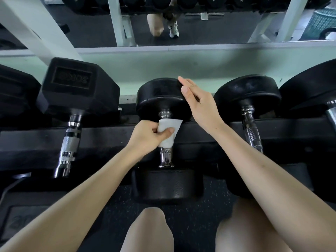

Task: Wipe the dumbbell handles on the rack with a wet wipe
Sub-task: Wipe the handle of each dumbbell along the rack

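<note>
Two hands at black rack, mirror behind, speckled floor below: left hand grips wipe round middle dumbbell handle; right hand, fingers straight, touches its far head.

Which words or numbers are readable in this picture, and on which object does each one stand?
"30KG", upside down and blurred, so uncertain: far head of the hex dumbbell.
Embossed figures on the near hex head: too dim to read.
Pale marks on the top-row dumbbells: cut off, unreadable.
</note>
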